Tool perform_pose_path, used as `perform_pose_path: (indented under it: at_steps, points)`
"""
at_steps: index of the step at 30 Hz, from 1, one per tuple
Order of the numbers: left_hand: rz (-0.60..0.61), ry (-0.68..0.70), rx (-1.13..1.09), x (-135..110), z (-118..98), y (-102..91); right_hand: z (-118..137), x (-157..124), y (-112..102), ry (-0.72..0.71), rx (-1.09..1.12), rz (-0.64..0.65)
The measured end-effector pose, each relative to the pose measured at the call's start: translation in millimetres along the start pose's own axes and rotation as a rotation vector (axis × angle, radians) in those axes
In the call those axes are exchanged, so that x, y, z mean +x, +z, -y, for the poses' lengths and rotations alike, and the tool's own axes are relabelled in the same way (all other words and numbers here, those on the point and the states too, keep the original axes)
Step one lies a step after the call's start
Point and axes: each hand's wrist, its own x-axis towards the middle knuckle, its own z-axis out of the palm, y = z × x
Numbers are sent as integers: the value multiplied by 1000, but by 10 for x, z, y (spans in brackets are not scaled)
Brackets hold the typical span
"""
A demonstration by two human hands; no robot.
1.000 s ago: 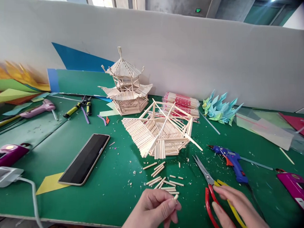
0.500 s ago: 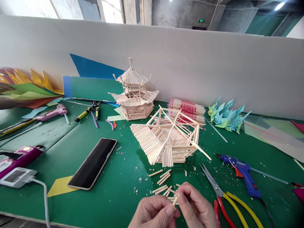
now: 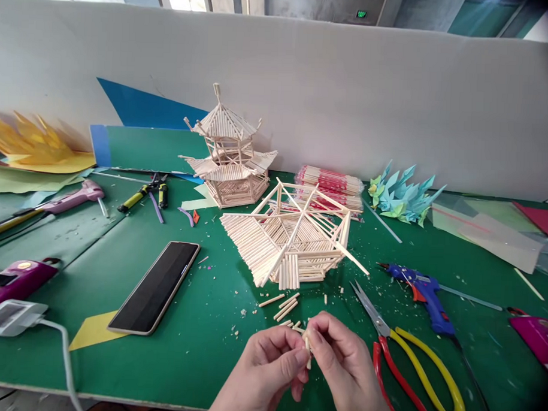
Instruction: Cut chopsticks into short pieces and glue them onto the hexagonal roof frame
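Close to the table's front edge, my left hand and my right hand meet, both pinching a short wooden stick between their fingertips. Just beyond them lie several cut stick pieces, partly covered by my fingers. Farther back sits a half-built stick pavilion, its roof frame bare on most sides, with a slatted panel on the left and a few short sticks at the front. A finished-looking two-tiered stick pagoda stands behind it to the left.
Red-and-yellow-handled scissors and a blue glue gun lie on the right. A phone, a pink glue gun and a purple power strip are on the left. Wrapped stick bundles lie behind, near a blue paper ornament.
The camera has tilted down and shifted slightly right. Both hands stay together on the stick, which now points more downward. The other person's arm at the far left has mostly left view.
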Motion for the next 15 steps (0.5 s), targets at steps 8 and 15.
perform_pose_path:
  at_steps: [8,15]
  points:
    - [-123,160,236,56,36,-9,-286,-151,-1122,57,-602,-596]
    - [-226,761,789,239,-75,-343,-837,-345,-2167,116,-1086,-663]
